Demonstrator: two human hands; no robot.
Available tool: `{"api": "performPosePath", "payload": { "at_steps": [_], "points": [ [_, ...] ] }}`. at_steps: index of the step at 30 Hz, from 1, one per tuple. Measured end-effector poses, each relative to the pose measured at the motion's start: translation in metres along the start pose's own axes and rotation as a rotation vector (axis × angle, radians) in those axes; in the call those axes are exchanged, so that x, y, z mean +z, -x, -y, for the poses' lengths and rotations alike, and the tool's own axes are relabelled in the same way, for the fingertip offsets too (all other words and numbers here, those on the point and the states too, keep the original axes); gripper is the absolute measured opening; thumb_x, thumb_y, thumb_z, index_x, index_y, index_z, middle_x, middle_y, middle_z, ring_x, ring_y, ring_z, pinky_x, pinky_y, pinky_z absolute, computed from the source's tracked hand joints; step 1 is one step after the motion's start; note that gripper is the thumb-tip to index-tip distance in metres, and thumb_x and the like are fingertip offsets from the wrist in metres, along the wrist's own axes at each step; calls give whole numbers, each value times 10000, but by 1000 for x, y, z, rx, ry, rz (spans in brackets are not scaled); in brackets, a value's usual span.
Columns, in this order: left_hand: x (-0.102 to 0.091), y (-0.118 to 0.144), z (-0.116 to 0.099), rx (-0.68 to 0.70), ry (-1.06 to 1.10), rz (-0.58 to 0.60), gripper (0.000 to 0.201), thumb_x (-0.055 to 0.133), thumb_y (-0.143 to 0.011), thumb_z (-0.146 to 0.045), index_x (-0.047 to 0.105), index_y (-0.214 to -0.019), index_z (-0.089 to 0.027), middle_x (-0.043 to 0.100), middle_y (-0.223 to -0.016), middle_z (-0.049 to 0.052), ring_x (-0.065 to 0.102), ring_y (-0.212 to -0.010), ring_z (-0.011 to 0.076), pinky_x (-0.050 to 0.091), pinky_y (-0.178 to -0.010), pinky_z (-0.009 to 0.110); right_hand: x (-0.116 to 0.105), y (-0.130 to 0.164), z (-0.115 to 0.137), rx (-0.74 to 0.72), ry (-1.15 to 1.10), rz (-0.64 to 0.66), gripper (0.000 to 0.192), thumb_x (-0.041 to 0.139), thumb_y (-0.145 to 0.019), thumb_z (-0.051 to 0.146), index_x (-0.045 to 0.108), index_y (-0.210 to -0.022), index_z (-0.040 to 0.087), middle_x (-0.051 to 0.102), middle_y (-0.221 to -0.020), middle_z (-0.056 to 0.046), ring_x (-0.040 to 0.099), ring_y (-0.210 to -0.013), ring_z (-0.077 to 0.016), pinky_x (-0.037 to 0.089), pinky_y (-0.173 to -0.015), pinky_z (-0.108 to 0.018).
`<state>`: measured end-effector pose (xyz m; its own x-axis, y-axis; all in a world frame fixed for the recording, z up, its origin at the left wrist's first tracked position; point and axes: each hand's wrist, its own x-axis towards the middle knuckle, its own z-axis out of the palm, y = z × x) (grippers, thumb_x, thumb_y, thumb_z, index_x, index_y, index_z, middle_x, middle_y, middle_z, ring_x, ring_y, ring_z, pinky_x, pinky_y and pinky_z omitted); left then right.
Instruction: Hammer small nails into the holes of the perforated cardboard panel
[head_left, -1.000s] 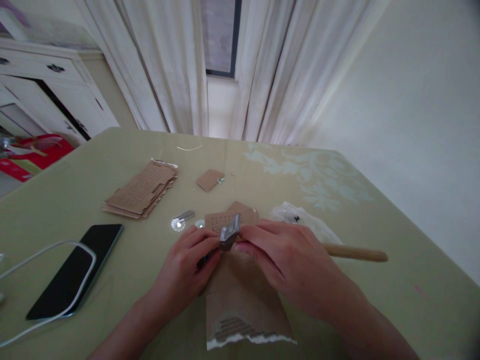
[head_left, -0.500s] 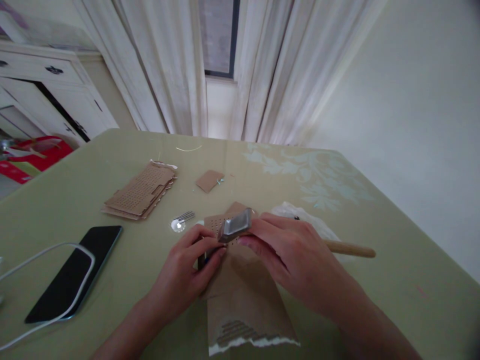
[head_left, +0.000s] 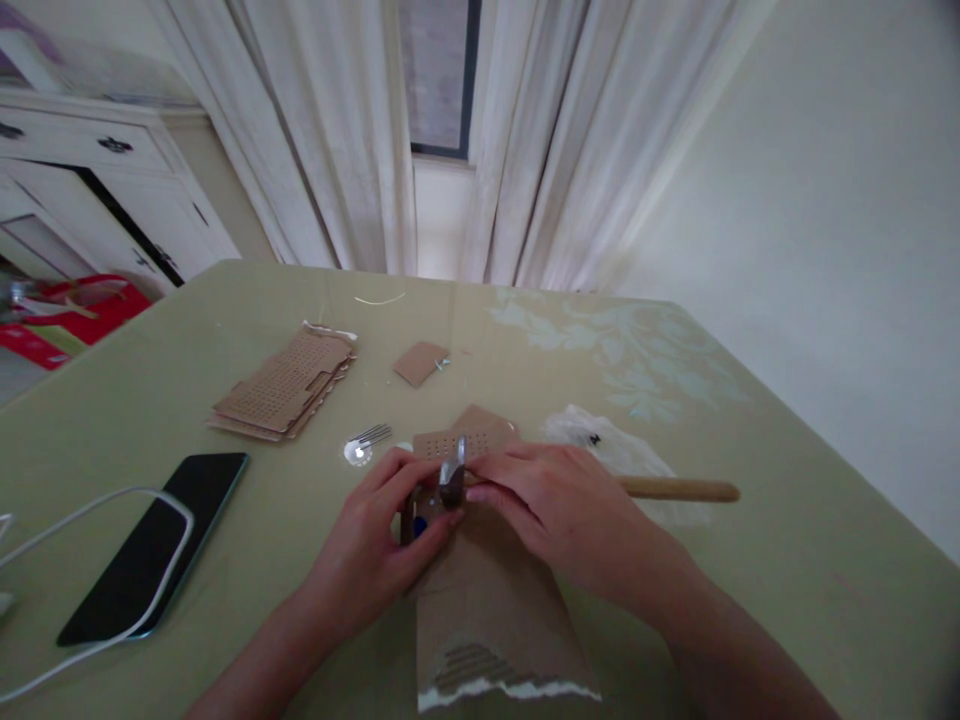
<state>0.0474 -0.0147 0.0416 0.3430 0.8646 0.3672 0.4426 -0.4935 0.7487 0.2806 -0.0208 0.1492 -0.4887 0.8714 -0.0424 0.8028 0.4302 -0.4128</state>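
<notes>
We're at a pale green table (head_left: 675, 400) with white curtains (head_left: 360, 130) at 12 o'clock. Our left hand (head_left: 379, 545) and right hand (head_left: 559, 510) meet mid-table, both pinched shut on a small grey metal tool head (head_left: 452, 480), whose wooden handle (head_left: 679, 489) pokes out toward 3 o'clock. It sits over a torn cardboard piece (head_left: 487, 620) running down to 6. A stack of perforated cardboard (head_left: 289, 380) lies at 10 o'clock, and a phone (head_left: 157, 545) with a white cable (head_left: 90, 520) at 9.

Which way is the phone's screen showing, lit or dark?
Dark. The phone lies flat on the table, its glass black with no picture; a white cable loops across it.
</notes>
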Motion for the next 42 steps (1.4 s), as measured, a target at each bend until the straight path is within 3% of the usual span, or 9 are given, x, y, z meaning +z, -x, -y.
{"api": "performPosePath", "payload": {
  "at_steps": [4, 8, 13, 17, 20, 29, 36, 39, 42],
  "points": [
    [0, 3, -1, -3, -3, -1, 264, 804, -990, -305, 778, -1251, -279, 727, -1090, 44, 710, -962, 206, 591, -835, 306, -6, 2, -4, 19, 39, -11, 201, 634, -1160, 291, 828, -1178, 237, 855, -1100, -67, 799, -988, -267, 529, -887, -391],
    [-4, 1, 7, 4, 13, -14, 265, 793, -1008, -376, 807, -1254, -280, 758, -1135, 63, 724, -1005, 221, 592, -856, 320, -10, 3, -10, 83, 54, 40, 232, 620, -1167, 284, 831, -1093, 223, 854, -1042, -66, 798, -947, -268, 513, -860, -389],
    [-26, -13, 56, -161, -175, -204, 329, 593, -1102, -460, 833, -1135, -238, 789, -1027, 64, 677, -833, 221, 545, -775, 354, -8, 1, -14, 78, 33, 57, 254, 628, -1163, 279, 805, -994, 215, 848, -993, -50, 783, -902, -247, 498, -826, -373],
    [-38, -21, 98, -258, -445, -152, 383, 537, -1039, -445, 839, -1110, -221, 821, -1104, 132, 726, -1032, 349, 544, -988, 512, -7, 2, -16, 72, 9, 51, 256, 622, -1166, 279, 809, -1003, 216, 847, -1004, -50, 784, -934, -247, 506, -861, -378],
    [-35, -22, 110, -284, -471, -125, 357, 533, -1029, -429, 826, -1045, -227, 812, -1085, 146, 726, -1050, 362, 540, -995, 517, -7, 3, -16, 88, -5, 53, 242, 621, -1167, 288, 817, -1043, 217, 850, -1026, -59, 787, -949, -253, 509, -872, -382],
    [-27, -25, 114, -331, -497, -102, 238, 543, -997, -409, 684, -929, -229, 759, -984, 136, 693, -1003, 355, 541, -966, 512, -6, 2, -17, 67, 5, 40, 242, 620, -1165, 280, 810, -1026, 224, 854, -1015, -53, 790, -930, -246, 505, -853, -365],
    [-25, -25, 113, -328, -430, -168, 143, 544, -953, -372, 579, -862, -268, 724, -929, 121, 667, -971, 350, 520, -995, 531, -4, 3, -17, 60, 8, 37, 242, 609, -1173, 282, 803, -1043, 219, 857, -1035, -59, 798, -953, -256, 510, -869, -375],
    [-27, -29, 103, -316, -362, -238, 159, 523, -970, -379, 604, -923, -251, 737, -978, 133, 668, -996, 346, 511, -1010, 535, -4, 2, -17, 68, 20, 42, 248, 608, -1174, 287, 813, -1055, 217, 864, -1045, -65, 804, -965, -268, 510, -865, -380],
    [-26, -29, 76, -307, -260, -277, 282, 507, -1029, -432, 684, -1075, -218, 765, -1035, 116, 683, -923, 294, 553, -903, 462, -6, 1, -18, 59, 25, 38, 259, 608, -1174, 281, 821, -1041, 219, 870, -1038, -60, 809, -952, -262, 507, -844, -369]
  ]
}}
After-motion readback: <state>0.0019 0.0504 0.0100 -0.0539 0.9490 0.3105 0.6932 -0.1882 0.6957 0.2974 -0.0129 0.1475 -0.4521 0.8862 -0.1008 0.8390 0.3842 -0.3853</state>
